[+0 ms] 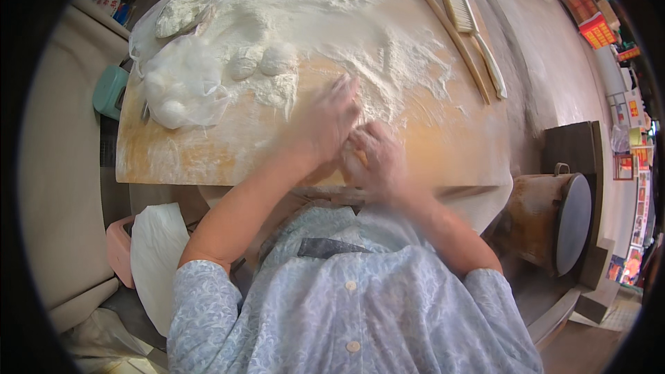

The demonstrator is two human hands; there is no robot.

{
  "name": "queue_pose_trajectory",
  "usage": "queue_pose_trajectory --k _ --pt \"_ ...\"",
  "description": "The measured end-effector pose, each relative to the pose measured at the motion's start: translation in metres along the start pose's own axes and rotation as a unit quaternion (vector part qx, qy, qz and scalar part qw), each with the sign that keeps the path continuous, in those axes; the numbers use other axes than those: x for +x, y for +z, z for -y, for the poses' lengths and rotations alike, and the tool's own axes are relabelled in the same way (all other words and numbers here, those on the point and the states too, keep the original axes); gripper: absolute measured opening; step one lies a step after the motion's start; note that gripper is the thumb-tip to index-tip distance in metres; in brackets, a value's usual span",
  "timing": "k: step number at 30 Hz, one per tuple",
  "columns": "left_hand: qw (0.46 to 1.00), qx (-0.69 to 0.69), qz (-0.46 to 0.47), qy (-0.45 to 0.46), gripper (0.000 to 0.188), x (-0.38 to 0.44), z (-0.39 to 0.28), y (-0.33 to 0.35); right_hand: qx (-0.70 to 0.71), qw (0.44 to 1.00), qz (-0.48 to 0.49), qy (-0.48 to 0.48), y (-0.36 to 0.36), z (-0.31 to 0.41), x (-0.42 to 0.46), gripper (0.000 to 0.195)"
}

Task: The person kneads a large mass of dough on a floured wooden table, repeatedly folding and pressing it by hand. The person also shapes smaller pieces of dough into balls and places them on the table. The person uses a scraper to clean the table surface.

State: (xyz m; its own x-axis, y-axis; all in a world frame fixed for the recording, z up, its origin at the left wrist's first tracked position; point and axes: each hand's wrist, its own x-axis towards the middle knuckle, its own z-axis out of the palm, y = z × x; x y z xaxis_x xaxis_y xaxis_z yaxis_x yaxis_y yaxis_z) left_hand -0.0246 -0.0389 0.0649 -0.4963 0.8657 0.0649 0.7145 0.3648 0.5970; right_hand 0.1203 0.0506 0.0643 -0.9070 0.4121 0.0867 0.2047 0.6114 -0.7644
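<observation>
Both hands are floury and blurred by motion, close together over the near part of a wooden board [208, 161]. My left hand [330, 117] has its fingers pointing up and away, beside my right hand [375, 153], whose fingers are curled. Whether either one holds anything cannot be made out. Loose white flour [387, 70] lies just beyond them. Two flour-dusted dough balls [279, 58] sit side by side up and to the left. Left of those is a translucent plastic bag [182, 83] with pale round lumps inside, and behind it an open bag of flour [186, 8].
At the board's right side lie a long thin wooden rolling pin [447, 28] and a bench brush [460, 10] with a white handle. A large lidded metal pot [543, 223] stands low on the right. Plastic stools, one teal [109, 91] and one pink [120, 252], are at the left.
</observation>
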Motion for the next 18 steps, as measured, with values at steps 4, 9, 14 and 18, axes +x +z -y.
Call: queue_pose_trajectory --k 4,9,14,18 --pt "0.958 0.275 -0.054 0.051 0.067 0.015 0.024 0.02 -0.097 0.993 -0.05 -0.049 0.003 0.004 0.01 0.02" --pt "0.992 -0.003 -0.074 -0.098 0.071 0.065 0.028 0.035 -0.039 0.993 -0.115 0.006 0.004 0.008 0.039 0.016" --pt "0.998 0.055 -0.028 -0.007 0.076 0.023 0.021 0.036 -0.013 0.996 -0.072 -0.045 0.0 -0.005 0.009 0.028" --pt "0.978 0.191 -0.082 -0.022 0.075 0.039 0.028 0.041 -0.062 0.981 -0.128 -0.135 0.008 -0.019 0.012 0.026"
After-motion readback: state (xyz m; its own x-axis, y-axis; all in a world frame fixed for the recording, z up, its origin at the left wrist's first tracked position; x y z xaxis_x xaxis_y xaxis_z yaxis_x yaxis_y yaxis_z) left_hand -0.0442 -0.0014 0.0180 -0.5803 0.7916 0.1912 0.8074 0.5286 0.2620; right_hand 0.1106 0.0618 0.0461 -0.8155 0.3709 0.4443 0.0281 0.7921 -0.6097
